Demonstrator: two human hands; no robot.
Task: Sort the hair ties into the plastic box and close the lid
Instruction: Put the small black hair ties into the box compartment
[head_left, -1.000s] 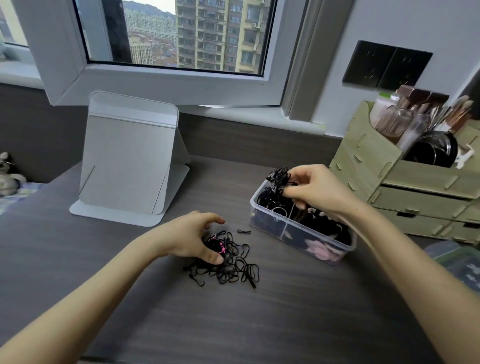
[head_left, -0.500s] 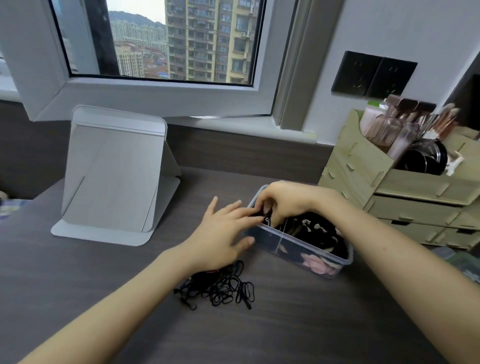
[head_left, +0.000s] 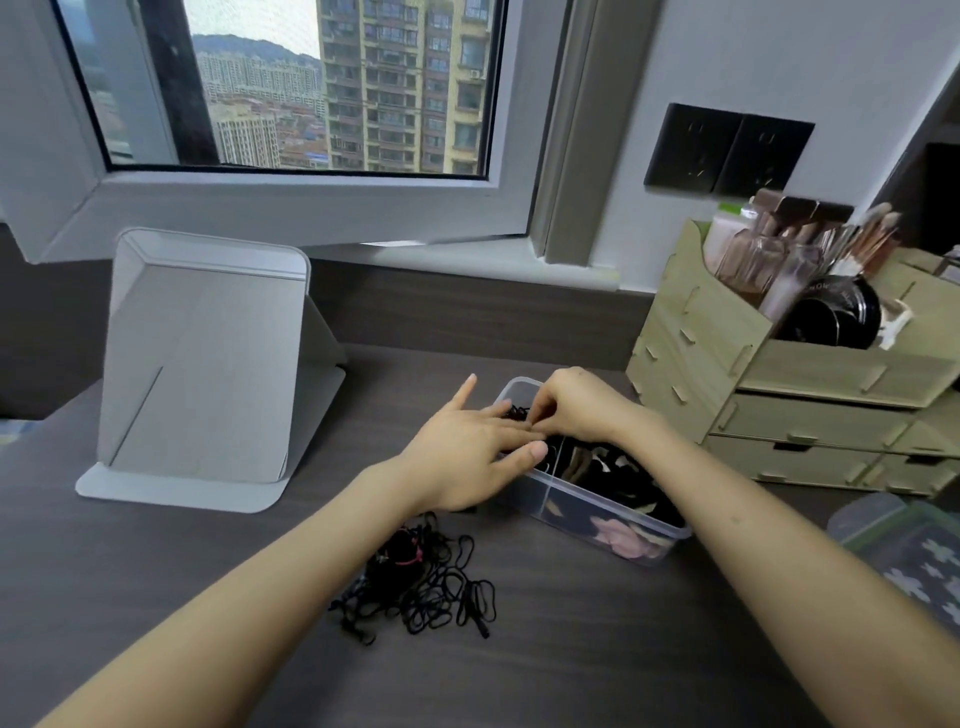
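I saw the right hand (head_left: 576, 408) pinching hair ties (head_left: 515, 413) over the box (head_left: 597, 512); the left hand (head_left: 467, 452) was spread open beside it.

**Both hands meet, fingers working together**

The two bare forearms reach forward from the lower corners of the view and converge near the middle. The left hand (head_left: 467, 457) lies palm down with its back toward the camera; its fingers (head_left: 464, 391) are spread, the outermost one pointing up and away, and the thumb stretches out to the right. The right hand (head_left: 576, 408) comes in from the right with the wrist bent and the knuckles raised, its fingertips curled downward and pinched together. The fingertips of both hands touch or nearly touch at one spot. Whether the right fingers are gripping anything cannot be made out.
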